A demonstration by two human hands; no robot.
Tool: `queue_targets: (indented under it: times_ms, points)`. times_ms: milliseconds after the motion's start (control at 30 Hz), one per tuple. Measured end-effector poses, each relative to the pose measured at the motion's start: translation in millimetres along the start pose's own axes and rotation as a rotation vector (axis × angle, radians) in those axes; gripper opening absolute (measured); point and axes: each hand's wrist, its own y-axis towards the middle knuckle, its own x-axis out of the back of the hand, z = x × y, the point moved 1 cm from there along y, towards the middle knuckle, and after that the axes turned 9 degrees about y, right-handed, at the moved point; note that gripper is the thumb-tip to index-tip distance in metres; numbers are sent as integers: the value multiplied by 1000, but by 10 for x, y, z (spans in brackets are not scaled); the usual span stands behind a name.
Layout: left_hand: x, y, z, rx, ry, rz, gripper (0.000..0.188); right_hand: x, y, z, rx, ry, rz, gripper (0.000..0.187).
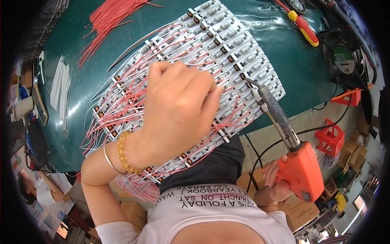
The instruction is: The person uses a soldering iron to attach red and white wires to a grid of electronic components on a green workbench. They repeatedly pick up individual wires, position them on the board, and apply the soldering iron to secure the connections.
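Observation:
My left hand [178,99] is closed over the middle of a wide panel of small white circuit modules [248,51] joined in rows. Thumb and fingers pinch together around what looks like a thin white wire, its end close to the iron's tip. A red soldering gun [302,171] is gripped in my right hand [277,181], low on the right. Its long dark barrel slants up and left, with the tip at the modules near the panel's right part. Many red and white wires [122,97] trail from the modules to the left, partly hidden under my left hand.
The panel lies on a green tabletop [280,65] and overhangs its near edge. Bundles of red wires [109,18] and white wires [61,91] lie left. A red-yellow screwdriver [304,28] and a fan [343,59] sit right, above a red stool [331,137]. Another person [46,189] is lower left.

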Motion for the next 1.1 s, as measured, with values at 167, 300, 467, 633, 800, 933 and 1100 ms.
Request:
queue_targets:
  times_ms: [167, 300, 467, 633, 800, 933, 1100]
  points:
    - [31, 5, -72, 2, -67, -11, 15, 138, -115, 47, -87, -1, 41, 85]
    - [-10, -7, -85, 11, -44, 50, 15, 65, -76, 111, -143, -18, 18, 63]
    - [-43, -16, -91, 0, -25, 32, 15, 11, -17, 175, -204, -152, 19, 61]
    - [-67, -35, -99, -10, 13, -2, 16, 135, -89, 98, -91, -417, 59, 64]
    - [-71, -37, -108, -22, 17, -8, 17, 122, -121, 139, -148, -429, 28, 67]
    - [-74, -32, -112, -21, 23, -15, 17, 63, -84, 130, -158, -284, 17, 66]
    - [-89, -29, -104, -31, 19, -22, 16, 69, -78, 30, -45, -108, 49, 69]
